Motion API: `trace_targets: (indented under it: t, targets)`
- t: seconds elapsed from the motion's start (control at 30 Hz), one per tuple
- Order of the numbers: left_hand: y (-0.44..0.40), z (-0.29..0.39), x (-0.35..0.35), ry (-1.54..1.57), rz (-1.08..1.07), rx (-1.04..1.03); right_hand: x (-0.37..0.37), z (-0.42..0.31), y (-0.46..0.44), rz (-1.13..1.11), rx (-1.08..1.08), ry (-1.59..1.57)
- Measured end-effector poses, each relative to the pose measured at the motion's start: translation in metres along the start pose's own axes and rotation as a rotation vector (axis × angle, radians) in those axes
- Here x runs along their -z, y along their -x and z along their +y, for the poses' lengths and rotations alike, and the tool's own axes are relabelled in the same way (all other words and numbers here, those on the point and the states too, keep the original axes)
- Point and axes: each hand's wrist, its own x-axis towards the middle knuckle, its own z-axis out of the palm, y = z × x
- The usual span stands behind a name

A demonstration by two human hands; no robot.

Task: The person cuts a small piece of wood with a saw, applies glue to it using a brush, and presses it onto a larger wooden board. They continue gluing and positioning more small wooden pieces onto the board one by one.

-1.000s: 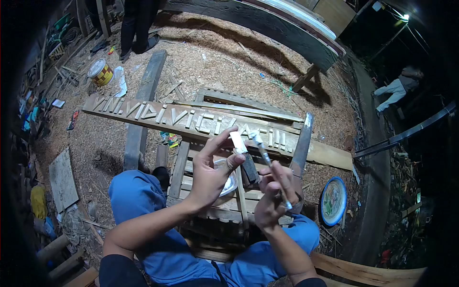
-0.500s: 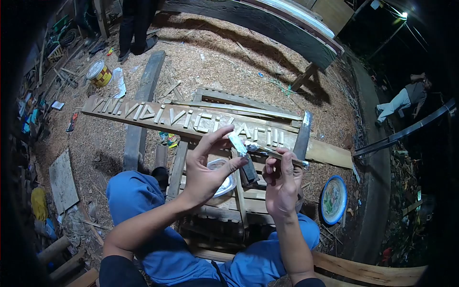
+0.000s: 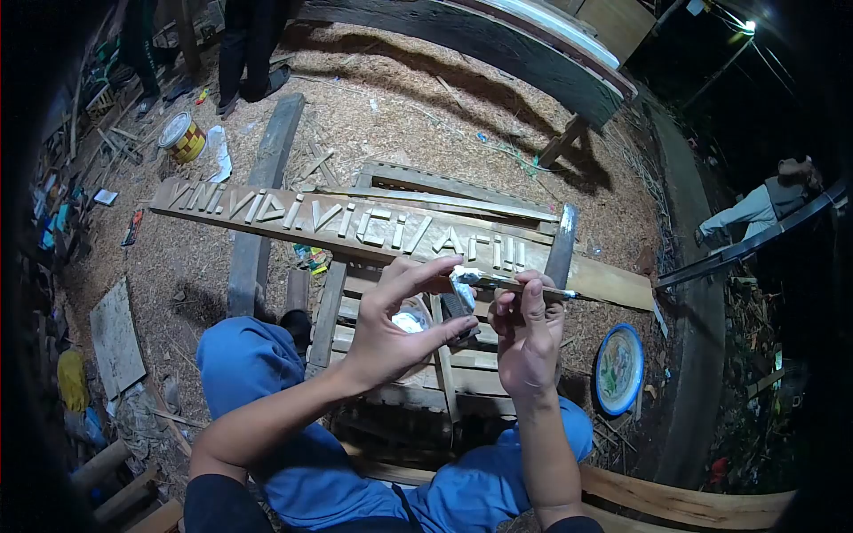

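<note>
Between thumb and fingers, my left hand (image 3: 386, 333) holds a small wooden piece (image 3: 461, 289) coated with white paste. My right hand (image 3: 529, 333) pinches a thin brush (image 3: 515, 284), whose white-smeared tip touches the piece. A long wooden plank (image 3: 267, 224) with raised wooden letters lies across the slatted pallet (image 3: 475, 382) beyond my hands. Partly behind my left hand is a tray (image 3: 410, 320) of white paste. A dark block (image 3: 458, 309) shows just behind the held piece.
A blue-rimmed basin (image 3: 619, 369) sits on the ground at right. A yellow and red can (image 3: 182, 138) stands at upper left. Dark beams lie near the plank's left part and across the top. People stand at upper left, and a person (image 3: 764, 204) is at right.
The brush has swung to nearly level and its tip has come onto the piece. My left hand has turned the piece. The person at right has moved right and downward.
</note>
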Motion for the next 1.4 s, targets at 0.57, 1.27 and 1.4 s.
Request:
trace_targets:
  t: [0.57,1.27,1.4]
  targets:
    - [-0.0018,0.0045,0.0,-0.013,0.047,0.015,0.0033,-0.0027,-0.0009,-0.01,0.125,0.03]
    - [-0.0001,-0.0014,-0.0033,0.056,0.054,0.041,0.003,0.0012,-0.0021,-0.048,0.207,0.176]
    - [-0.0019,0.0025,-0.0013,0.025,0.032,0.056,0.0047,-0.0006,-0.0034,-0.023,0.191,0.109]
